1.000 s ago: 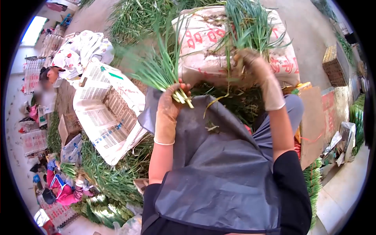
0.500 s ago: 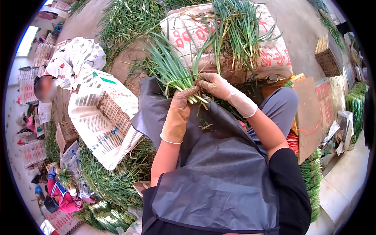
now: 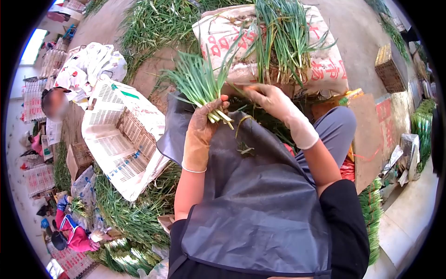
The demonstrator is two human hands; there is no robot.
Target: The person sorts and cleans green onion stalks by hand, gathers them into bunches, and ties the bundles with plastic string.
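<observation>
A bunch of green onions [image 3: 203, 86] is gripped near its pale stem ends by my left hand [image 3: 204, 117], its leaves fanning up and left. Both my hands wear thin, soiled gloves. To the right, apart from the bunch, my right hand [image 3: 272, 103] has its fingers pinched together, with a thin yellowish leaf [image 3: 238, 89] at the tips. Below lies my dark apron [image 3: 255, 195], with a few leaf scraps [image 3: 245, 149] on it. More green onions [image 3: 285, 37] lie on a white sack with red print [image 3: 223, 46] in front.
A white-lined plastic crate [image 3: 123, 135] stands at left, beside heaps of green leaves [image 3: 127, 209]. Cardboard [image 3: 367, 139] stands right of my knee. Upright bundles [image 3: 370, 218] sit at lower right. Other people are at left, one in a pink top [image 3: 81, 237].
My right hand has moved right, away from the bunch, with a thin leaf at its fingertips. My left hand keeps the bunch and has shifted slightly left.
</observation>
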